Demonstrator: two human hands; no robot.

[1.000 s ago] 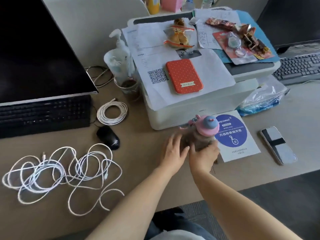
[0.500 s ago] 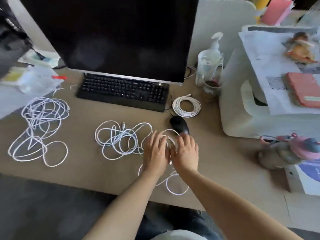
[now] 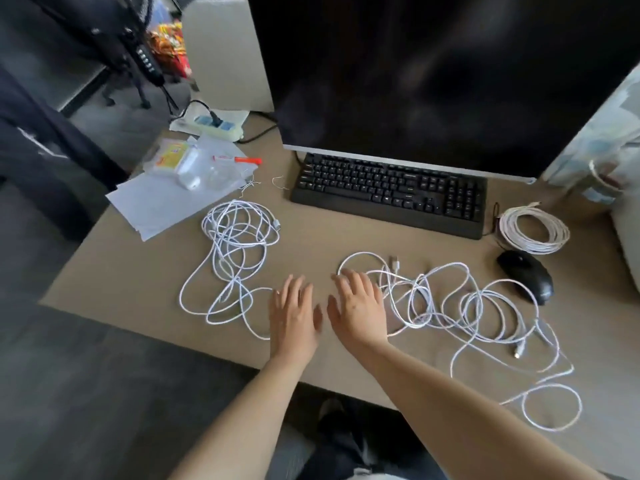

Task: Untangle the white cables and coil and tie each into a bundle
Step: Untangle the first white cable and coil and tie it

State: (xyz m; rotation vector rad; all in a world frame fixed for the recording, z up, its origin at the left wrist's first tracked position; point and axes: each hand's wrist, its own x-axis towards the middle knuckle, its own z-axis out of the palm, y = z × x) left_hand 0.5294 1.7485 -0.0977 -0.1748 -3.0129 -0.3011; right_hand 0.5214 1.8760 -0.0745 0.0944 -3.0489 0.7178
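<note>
Two loose tangles of white cable lie on the tan desk. One tangle (image 3: 235, 258) sprawls to the left, the other (image 3: 460, 306) to the right and trails toward the front edge. A neatly coiled white cable (image 3: 533, 230) rests beside the keyboard's right end. My left hand (image 3: 294, 313) hovers flat with fingers spread between the two tangles, over the left tangle's trailing loop. My right hand (image 3: 360, 306) is also flat and spread, its fingers over the left end of the right tangle. Neither hand grips anything.
A black keyboard (image 3: 391, 192) and a big dark monitor (image 3: 433, 74) stand behind the cables. A black mouse (image 3: 526, 280) lies right of the tangle. Papers and plastic bags (image 3: 180, 188) occupy the left rear corner, with a power strip (image 3: 207, 124) beyond.
The view has swung left from the printer and the pink-lidded bottle to the monitor area. Both hands left the bottle and moved left across the right tangle to its left end.
</note>
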